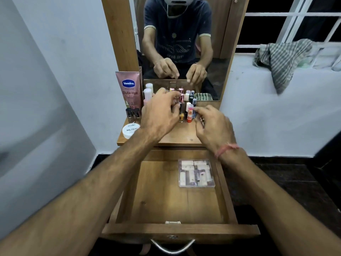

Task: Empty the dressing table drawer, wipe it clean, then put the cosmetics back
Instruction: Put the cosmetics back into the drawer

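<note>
The dressing table (184, 137) stands against a pale wall, its mirror (217, 52) rising from the back edge of the top. Below the top, the drawer (162, 191) is pulled fully out, its metal handle (172, 249) at the front edge. The drawer holds one thing only: a clear flat box (196, 172) of small cosmetics lying in the back right corner, against the right wall.

A pink lotion tube (129, 89) stands upright at the back left corner of the table top. In front of it are two dark nail polish bottles (132, 113) side by side, and nearer the front left edge a white round tub (130, 130) lies flat. A pale pink bottle (147, 96) stands just right of the tube.

In the middle of the top, near the mirror, a cluster of small bottles and sticks (186, 108) stands upright, packed close together.

The left hand (158, 115) reaches over this cluster with fingers curled among the bottles; whether it grips one cannot be told. The right hand (212, 126) is just right of the cluster, fingers bent, fingertips at an orange-capped stick (189, 114); its hold is blurred and unclear.

A striped cloth (284, 60) hangs over the ledge to the right.
</note>
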The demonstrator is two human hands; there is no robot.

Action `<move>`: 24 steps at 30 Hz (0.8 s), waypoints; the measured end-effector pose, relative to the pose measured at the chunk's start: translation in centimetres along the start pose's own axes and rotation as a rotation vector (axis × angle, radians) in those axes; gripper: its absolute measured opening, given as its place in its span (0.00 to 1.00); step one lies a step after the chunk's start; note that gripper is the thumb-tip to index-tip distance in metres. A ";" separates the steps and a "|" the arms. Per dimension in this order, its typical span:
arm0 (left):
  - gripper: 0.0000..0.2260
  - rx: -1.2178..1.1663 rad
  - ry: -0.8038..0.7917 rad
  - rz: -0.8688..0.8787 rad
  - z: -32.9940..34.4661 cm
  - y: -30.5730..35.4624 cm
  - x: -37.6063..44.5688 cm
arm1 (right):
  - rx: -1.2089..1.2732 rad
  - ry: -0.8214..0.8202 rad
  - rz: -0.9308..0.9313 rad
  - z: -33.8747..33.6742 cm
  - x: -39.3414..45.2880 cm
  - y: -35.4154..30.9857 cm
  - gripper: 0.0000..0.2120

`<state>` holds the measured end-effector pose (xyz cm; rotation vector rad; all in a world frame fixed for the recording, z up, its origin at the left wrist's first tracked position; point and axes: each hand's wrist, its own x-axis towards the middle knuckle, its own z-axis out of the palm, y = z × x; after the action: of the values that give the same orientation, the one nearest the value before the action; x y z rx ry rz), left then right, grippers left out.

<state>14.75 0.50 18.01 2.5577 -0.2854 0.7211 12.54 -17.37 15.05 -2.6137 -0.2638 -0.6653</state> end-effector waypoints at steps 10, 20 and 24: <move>0.12 0.197 -0.097 0.108 2.6 -1.1 3.1 | -0.191 0.007 -0.080 2.5 4.2 1.9 0.11; 0.04 0.031 -0.032 0.068 3.4 -1.3 2.3 | 0.168 0.133 0.066 2.7 2.6 2.8 0.08; 0.07 -0.032 -0.019 0.100 2.4 -1.1 0.6 | 0.279 0.166 0.055 0.3 -1.0 3.0 0.12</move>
<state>16.71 0.24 16.11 2.5362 -0.4302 0.7226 12.68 -19.98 13.24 -2.2788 -0.2163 -0.7628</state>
